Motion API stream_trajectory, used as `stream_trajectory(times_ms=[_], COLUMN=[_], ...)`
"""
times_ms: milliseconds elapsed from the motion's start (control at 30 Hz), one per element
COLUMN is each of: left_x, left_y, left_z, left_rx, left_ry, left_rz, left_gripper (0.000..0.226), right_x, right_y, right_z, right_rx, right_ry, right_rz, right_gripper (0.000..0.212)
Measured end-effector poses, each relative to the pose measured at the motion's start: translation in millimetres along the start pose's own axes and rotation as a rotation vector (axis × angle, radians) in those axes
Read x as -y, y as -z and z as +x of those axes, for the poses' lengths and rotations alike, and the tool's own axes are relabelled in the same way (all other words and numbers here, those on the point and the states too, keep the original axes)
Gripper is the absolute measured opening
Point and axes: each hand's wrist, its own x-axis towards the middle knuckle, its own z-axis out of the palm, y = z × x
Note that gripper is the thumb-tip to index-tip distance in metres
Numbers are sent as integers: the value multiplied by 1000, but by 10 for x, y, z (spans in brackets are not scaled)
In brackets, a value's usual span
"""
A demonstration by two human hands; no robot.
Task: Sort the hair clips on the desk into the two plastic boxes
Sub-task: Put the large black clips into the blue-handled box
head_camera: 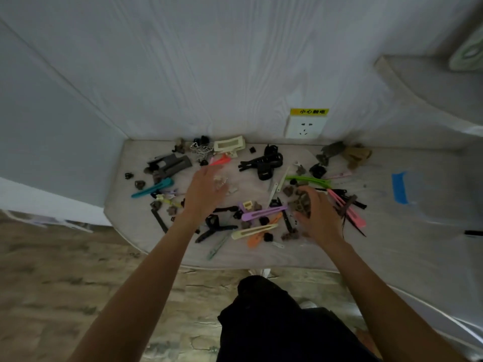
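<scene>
Many hair clips lie scattered over the pale desk (261, 257): a teal flat clip (153, 188), a purple flat clip (264, 213), a cream flat clip (253, 231), a green clip (308, 180), pink clips (347, 211) and black claw clips (264, 163). My left hand (203, 192) reaches over the pile's middle with fingers spread; small clear clips sit by its fingertips. My right hand (317, 212) grips a bunch of small brown claw clips (300, 202). A clear plastic box (439, 197) with a blue tape strip (400, 188) stands at the right.
A wall socket (305, 126) with a yellow warning label sits on the back wall. The wall closes off the desk's left and back sides. Wood-pattern floor lies below the desk's front edge, with my dark-clothed legs (274, 322) there.
</scene>
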Motion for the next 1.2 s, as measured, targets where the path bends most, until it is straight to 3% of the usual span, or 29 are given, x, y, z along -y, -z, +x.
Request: stream_trajectory(times_ms=[133,267,367,533,667,800,1000,1100,1200], left_x=[-455,-609,-611,-683,-1249,-2067,-3235,-3486,-3629], left_y=[-338,-638,-616,-216,-100,-406,-1204,-1559,-1701], left_z=[376,658,730,456,189,11,54,106,104], left_rx=[111,220,175,18,255,488,445,340,346], left_ry=[-273,-245,-233,-307,-71,-116,-325,-401,-376], left_rz=[148,337,329,22,-504,-739,-588,-230,-90], left_gripper=[54,62,56,55,61,61,39,33,35], right_x=[8,-2,15,78,-78,-495,-1319,-1599,-1769], right_y=[-24,-30,12,382,865,1308,1847,1981,1983], right_z=[-12,7,12,-145,-377,-615,-715,-563,-368], right_rx=[26,28,-90,-152,-302,-559,-681,-586,-449], right_ry=[-59,-51,-25,-29,-153,-224,-207,-191,-184], right_rz=[-45,-85,-83,476,861,963,803,709,579], right_gripper=[52,56,56,61,53,40,37,38,32])
